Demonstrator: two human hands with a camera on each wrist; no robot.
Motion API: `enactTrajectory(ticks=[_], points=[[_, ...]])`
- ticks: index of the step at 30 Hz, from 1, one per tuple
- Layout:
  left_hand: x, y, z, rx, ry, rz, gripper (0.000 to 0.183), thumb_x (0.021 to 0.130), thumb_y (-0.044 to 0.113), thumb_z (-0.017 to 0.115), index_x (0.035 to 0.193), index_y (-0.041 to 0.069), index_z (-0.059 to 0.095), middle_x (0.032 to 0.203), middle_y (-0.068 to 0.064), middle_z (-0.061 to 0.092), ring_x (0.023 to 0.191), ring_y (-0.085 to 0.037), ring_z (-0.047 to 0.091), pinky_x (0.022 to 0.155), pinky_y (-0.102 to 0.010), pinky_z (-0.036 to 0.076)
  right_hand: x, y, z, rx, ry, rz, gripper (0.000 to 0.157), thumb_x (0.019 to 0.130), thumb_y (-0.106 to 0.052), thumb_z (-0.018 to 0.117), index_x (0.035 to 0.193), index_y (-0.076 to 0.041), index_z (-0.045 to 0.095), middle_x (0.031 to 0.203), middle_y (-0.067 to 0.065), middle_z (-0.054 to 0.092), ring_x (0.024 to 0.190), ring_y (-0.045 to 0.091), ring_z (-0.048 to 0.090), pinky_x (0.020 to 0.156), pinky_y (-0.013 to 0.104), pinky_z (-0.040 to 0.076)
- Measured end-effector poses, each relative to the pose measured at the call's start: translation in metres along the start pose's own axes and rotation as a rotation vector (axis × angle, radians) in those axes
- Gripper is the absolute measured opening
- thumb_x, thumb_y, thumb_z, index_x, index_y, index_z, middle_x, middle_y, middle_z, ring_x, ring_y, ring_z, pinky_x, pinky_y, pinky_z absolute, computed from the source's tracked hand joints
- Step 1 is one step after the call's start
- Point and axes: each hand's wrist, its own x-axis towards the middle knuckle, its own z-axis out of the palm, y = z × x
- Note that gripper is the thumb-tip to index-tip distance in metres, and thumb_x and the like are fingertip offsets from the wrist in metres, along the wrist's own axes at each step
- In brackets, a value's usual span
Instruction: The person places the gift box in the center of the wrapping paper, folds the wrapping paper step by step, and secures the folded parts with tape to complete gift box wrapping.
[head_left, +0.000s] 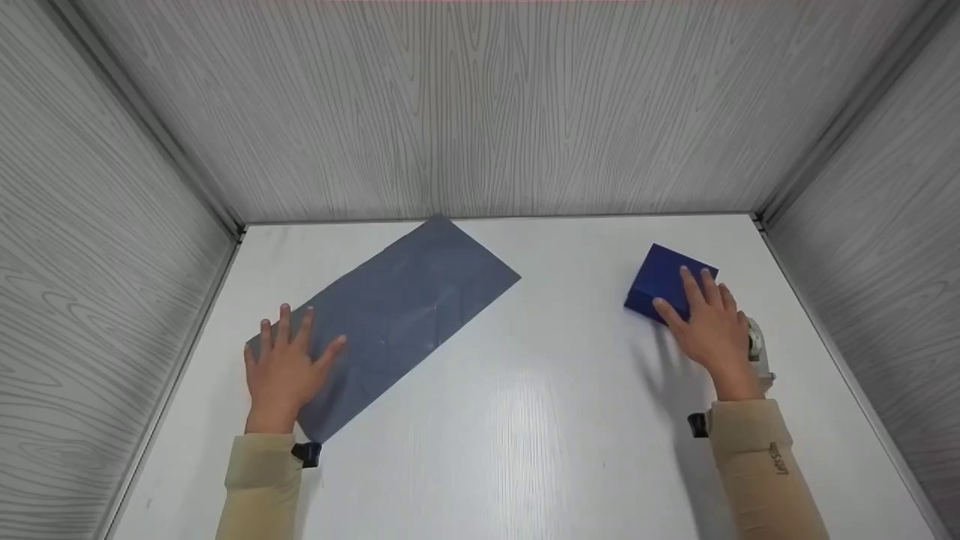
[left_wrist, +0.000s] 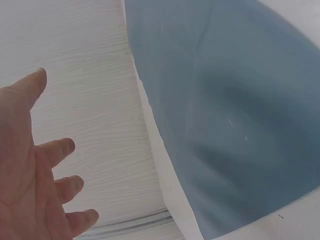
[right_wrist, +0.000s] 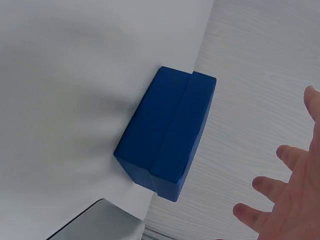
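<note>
A blue-grey rectangular sheet [head_left: 405, 300], lightly creased, lies slanted across the left half of the table. My left hand [head_left: 283, 379] is over its near left end, fingers spread. In the left wrist view that hand [left_wrist: 30, 175] shows an empty palm, and the sheet [left_wrist: 225, 110] has shadows on it. On the right is a dark blue box [head_left: 660, 281] with a lid seam along its side. My right hand [head_left: 709, 330] overlaps the box's near right part, fingers spread. The right wrist view shows the box [right_wrist: 165, 130] apart from the right hand [right_wrist: 295, 195], which holds nothing.
A pale grey-white object with a round part [head_left: 756, 341], resembling a tape dispenser, is partly hidden behind my right hand. The white table [head_left: 510, 420] is bordered by wood-grain panels [head_left: 487, 112] at the back and both sides.
</note>
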Motion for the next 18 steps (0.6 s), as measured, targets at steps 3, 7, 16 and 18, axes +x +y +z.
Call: enactTrajectory(ticks=[3,7,16,18], points=[[-0.006,0.003,0.0,-0.018,0.0,-0.027,0.092,0.092,0.074,0.034,0.155,0.006,0.025,0.159,-0.028,0.006,0.142,-0.052,0.01,0.104,-0.074,0.007,-0.002,-0.008,0.009,0.023,0.033,-0.014,0.082,0.097,-0.065,0.039,0.158,-0.014,0.018,0.159,0.024,0.015,0.139,0.053,0.017,0.1,0.076,0.017],[-0.015,0.004,0.001,-0.035,0.012,-0.07,0.09,0.094,0.068,0.041,0.154,0.003,0.027,0.155,-0.033,0.014,0.136,-0.055,0.023,0.103,-0.074,0.016,-0.003,-0.02,0.021,0.044,0.054,-0.029,0.08,0.097,-0.062,0.043,0.156,-0.011,0.025,0.157,0.025,0.021,0.137,0.052,0.024,0.099,0.074,0.024],[-0.037,0.0,0.009,-0.081,-0.023,-0.139,0.085,0.094,0.053,0.057,0.149,-0.006,0.031,0.141,-0.038,0.036,0.121,-0.056,0.043,0.095,-0.069,0.033,-0.003,-0.037,0.047,0.069,-0.005,-0.055,0.079,0.097,-0.06,0.047,0.153,-0.007,0.031,0.152,0.026,0.029,0.133,0.053,0.031,0.098,0.072,0.029],[-0.04,-0.003,0.012,-0.102,-0.05,-0.155,0.083,0.094,0.05,0.058,0.148,-0.007,0.031,0.139,-0.038,0.038,0.12,-0.055,0.044,0.094,-0.068,0.035,-0.003,-0.04,0.054,0.071,-0.023,-0.061,0.077,0.097,-0.058,0.049,0.152,-0.007,0.032,0.151,0.026,0.03,0.132,0.052,0.033,0.098,0.07,0.031]])
